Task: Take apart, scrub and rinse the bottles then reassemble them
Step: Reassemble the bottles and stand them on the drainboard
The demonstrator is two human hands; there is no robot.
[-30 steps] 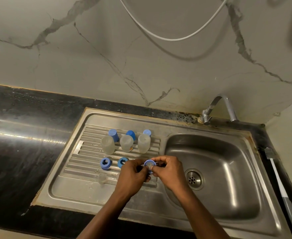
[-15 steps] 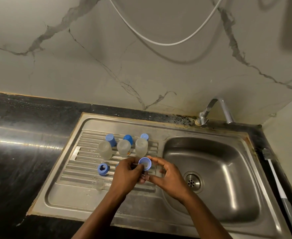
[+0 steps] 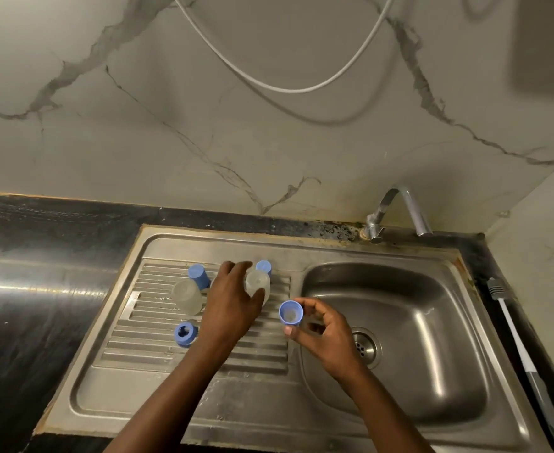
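A stainless steel sink unit (image 3: 269, 416) sits sunk into a black stone countertop (image 3: 40, 289). On its ribbed drainboard (image 3: 145, 351), near the back edge, a frosted clear plastic bottle (image 3: 187, 297) stands with a blue cylindrical cap (image 3: 199, 276) just behind it. A second blue cap (image 3: 264, 266) stands further right. A blue plastic ring (image 3: 184, 333) lies nearer the front edge. A white-handled brush (image 3: 514, 335) lies along the countertop's right edge.

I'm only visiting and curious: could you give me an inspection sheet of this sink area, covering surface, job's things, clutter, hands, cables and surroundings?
Surface: ribbed steel drainboard beside the basin, set in a dark counter.
Job's things: left bottle upright on the drainboard; right bottle; left blue cap and right blue cap behind them; blue ring in front.
Clutter: brush on the counter, right of the basin.
Hands: left hand grips the right bottle; right hand pinches a blue collar.
Cables: white hose looping on the wall.
Surroundings: tap, no water seen.
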